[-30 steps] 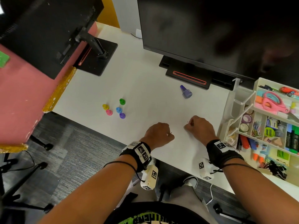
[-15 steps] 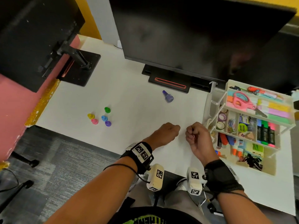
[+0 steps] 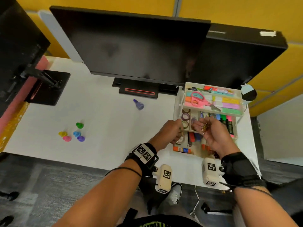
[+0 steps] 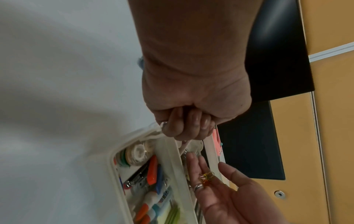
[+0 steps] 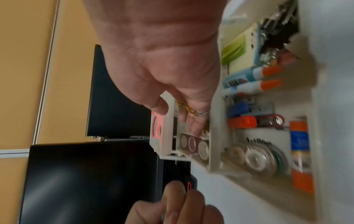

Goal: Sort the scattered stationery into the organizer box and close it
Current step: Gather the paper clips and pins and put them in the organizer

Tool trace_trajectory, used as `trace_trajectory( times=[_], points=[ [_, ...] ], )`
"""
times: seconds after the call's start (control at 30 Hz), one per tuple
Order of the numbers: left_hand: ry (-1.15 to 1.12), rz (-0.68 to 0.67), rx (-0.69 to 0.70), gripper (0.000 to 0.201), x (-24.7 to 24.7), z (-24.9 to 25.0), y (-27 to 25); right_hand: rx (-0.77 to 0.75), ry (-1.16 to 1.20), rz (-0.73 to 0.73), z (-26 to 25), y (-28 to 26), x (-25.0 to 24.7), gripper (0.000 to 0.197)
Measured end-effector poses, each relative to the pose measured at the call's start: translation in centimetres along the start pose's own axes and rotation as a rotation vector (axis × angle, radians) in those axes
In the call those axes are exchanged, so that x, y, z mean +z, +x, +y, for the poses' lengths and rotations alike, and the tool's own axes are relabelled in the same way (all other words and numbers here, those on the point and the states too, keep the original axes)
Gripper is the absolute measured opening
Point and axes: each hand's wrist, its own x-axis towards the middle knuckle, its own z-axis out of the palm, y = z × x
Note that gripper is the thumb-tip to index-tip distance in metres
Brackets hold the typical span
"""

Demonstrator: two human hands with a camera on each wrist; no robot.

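Observation:
The white tiered organizer box (image 3: 179,102) stands open at the desk's right, full of markers, tape rolls and glue. My right hand (image 3: 201,126) lies palm up over its middle tier, fingers straight, with small yellow and orange paper clips (image 4: 207,176) lying loose on them. Its fingertips (image 5: 193,128) reach into a small compartment beside the tape rolls (image 5: 203,149). My left hand (image 3: 177,133) is a curled fist at the box's left edge, gripping small clips; only a silver bit (image 4: 164,124) and a green bit (image 5: 163,215) show. A purple bottle (image 3: 139,104) and several coloured pins (image 3: 72,133) lie on the desk.
A large monitor (image 3: 131,46) and its stand (image 3: 139,92) are behind the desk, with a second screen (image 3: 237,54) over the box. Another monitor base (image 3: 47,87) sits at far left. The desk's front edge runs just under my wrists.
Both hands moved right from the desk's front to the organizer box. The right hand went from a fist to palm up, showing the clips. The left stayed curled.

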Motion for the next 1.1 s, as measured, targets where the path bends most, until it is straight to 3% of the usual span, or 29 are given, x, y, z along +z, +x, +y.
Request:
trace_trajectory(
  times=[0.13,0.4,0.6,0.7,1.1],
  points=[
    [-0.077,0.054,-0.016,0.028,1.9,0.1,0.8,0.003,-0.142,-0.017,-1.6,0.7,-0.5,0.021],
    [-0.134,0.264,-0.048,0.026,2.6,-0.3,1.8,-0.137,-0.386,-0.020,-1.2,0.7,-0.8,0.012],
    [-0.302,0.284,-0.011,0.014,3.7,0.7,3.0,-0.324,-0.672,-0.057,-1.0,0.2,-2.3,0.031],
    [-0.363,0.316,-0.002,0.015,5.0,1.7,4.0,-0.347,-0.646,-0.054,-1.1,0.0,-3.2,0.017],
    [-0.253,0.349,0.053,0.022,6.9,2.6,5.0,-0.372,-0.690,-0.105,-0.8,-0.4,-4.0,0.031]
  ],
)
